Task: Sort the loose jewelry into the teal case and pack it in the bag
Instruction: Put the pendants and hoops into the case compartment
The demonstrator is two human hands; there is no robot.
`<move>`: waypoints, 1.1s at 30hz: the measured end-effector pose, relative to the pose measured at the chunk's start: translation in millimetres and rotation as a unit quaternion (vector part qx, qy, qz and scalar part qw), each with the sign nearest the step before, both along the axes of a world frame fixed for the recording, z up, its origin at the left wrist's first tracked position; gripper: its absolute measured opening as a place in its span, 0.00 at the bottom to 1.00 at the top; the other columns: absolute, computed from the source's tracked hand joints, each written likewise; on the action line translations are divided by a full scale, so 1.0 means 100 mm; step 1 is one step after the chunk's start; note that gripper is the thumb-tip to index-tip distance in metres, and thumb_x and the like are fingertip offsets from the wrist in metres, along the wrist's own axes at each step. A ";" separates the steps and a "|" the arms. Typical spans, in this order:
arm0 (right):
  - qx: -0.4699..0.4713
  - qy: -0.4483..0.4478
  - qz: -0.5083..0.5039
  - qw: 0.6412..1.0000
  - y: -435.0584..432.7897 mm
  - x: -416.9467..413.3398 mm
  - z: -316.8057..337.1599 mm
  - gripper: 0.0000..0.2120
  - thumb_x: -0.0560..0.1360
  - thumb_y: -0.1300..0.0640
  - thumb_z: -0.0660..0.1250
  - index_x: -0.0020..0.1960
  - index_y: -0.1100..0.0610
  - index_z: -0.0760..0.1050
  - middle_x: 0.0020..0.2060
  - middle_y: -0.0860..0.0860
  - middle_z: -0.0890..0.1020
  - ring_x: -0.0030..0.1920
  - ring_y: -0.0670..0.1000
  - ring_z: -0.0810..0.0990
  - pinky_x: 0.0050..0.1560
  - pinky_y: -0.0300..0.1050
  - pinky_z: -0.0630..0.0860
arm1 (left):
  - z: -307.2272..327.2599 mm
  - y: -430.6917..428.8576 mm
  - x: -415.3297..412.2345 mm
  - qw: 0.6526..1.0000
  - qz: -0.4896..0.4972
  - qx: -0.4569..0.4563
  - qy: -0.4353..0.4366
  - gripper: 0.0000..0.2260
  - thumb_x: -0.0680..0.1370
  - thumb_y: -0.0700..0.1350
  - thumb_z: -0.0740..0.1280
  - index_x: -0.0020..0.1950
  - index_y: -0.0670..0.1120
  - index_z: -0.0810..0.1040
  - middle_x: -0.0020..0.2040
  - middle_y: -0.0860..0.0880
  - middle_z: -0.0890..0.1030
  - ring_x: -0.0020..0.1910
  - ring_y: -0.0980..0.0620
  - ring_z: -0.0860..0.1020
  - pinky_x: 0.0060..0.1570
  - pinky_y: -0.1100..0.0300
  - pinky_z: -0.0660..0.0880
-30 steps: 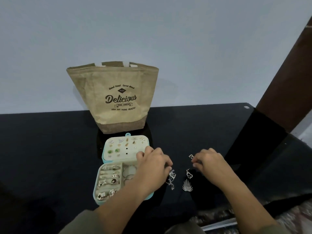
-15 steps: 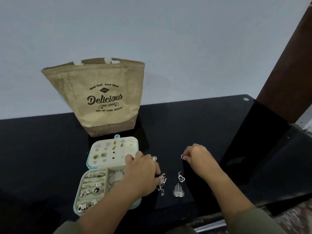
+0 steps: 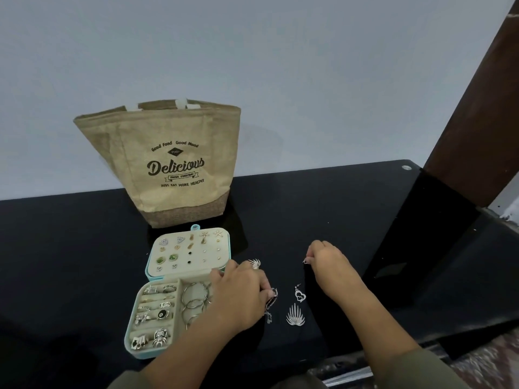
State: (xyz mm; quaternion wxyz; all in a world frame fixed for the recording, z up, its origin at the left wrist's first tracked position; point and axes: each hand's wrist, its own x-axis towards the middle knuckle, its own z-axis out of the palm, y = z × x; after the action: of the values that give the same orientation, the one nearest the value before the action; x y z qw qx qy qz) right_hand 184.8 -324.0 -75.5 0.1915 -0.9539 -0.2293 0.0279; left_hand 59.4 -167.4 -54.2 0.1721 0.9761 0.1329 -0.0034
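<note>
Open teal case (image 3: 129, 329) holds studs (image 3: 168, 258), rings (image 3: 157, 314) and hoops (image 3: 193, 301); left hand (image 3: 241, 296) pinches a silver earring (image 3: 271, 300), right hand (image 3: 328, 265) a small piece (image 3: 305, 261).

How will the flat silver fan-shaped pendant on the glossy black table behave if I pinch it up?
Probably light and stiff: the silver fan-shaped pendant looks like thin, rigid metal. It lies flat on the glossy black table, so it will likely slide rather than lift. Its thin ribs could bend if squeezed.
</note>
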 end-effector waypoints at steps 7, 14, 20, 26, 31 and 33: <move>-0.033 0.041 -0.018 0.998 0.07 0.07 0.08 0.15 0.77 0.66 0.59 0.60 0.55 0.74 0.51 0.51 0.76 0.46 0.52 0.75 0.47 0.47 0.77 | 0.11 0.17 -0.02 0.987 0.053 -0.152 -0.023 0.07 0.77 0.57 0.65 0.40 0.60 0.75 0.45 0.60 0.77 0.55 0.57 0.71 0.59 0.53 0.63; 0.006 0.001 0.018 1.000 0.23 -0.07 0.25 0.18 0.78 0.68 0.58 0.63 0.54 0.73 0.53 0.49 0.77 0.52 0.49 0.76 0.50 0.45 0.77 | 0.42 0.48 -0.29 0.941 0.073 -0.325 -0.061 0.05 0.78 0.47 0.68 0.44 0.48 0.80 0.38 0.53 0.83 0.37 0.52 0.79 0.52 0.45 0.77; 0.164 0.027 0.070 0.984 0.60 -0.40 0.65 0.12 0.79 0.65 0.60 0.57 0.54 0.77 0.49 0.49 0.79 0.46 0.46 0.78 0.39 0.27 0.71 | 0.67 0.61 -0.56 0.914 0.093 -0.383 -0.097 0.06 0.80 0.46 0.66 0.47 0.44 0.79 0.42 0.53 0.86 0.43 0.35 0.79 0.48 0.48 0.74; 0.230 0.094 0.114 0.962 0.88 -0.79 0.79 0.09 0.79 0.59 0.64 0.52 0.47 0.79 0.42 0.44 0.81 0.42 0.40 0.80 0.38 0.30 0.74 | 0.95 0.65 -0.75 0.892 0.097 -0.417 -0.146 0.07 0.80 0.47 0.65 0.47 0.45 0.80 0.44 0.54 0.86 0.47 0.53 0.83 0.49 0.61 0.72; 0.186 0.089 0.126 0.970 1.00 -0.85 0.61 0.08 0.79 0.60 0.63 0.54 0.50 0.78 0.48 0.45 0.79 0.44 0.40 0.78 0.41 0.29 0.72 | 1.23 0.67 -0.85 0.871 0.076 -0.437 -0.212 0.06 0.79 0.46 0.66 0.48 0.45 0.80 0.43 0.53 0.86 0.46 0.58 0.83 0.45 0.72 0.73; 0.150 0.068 0.106 0.981 1.01 -0.80 0.53 0.10 0.79 0.62 0.62 0.56 0.53 0.78 0.48 0.47 0.77 0.44 0.42 0.77 0.40 0.30 0.73 | 1.36 0.66 -0.86 0.860 0.068 -0.453 -0.224 0.06 0.79 0.45 0.66 0.49 0.45 0.80 0.42 0.52 0.86 0.45 0.57 0.83 0.48 0.68 0.74</move>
State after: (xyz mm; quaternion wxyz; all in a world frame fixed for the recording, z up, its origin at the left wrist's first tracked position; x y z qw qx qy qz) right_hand 104.8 -223.3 -22.8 0.3436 -0.8803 -0.3175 0.0784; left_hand -27.0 -101.2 81.3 0.6202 0.7533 0.1409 0.1677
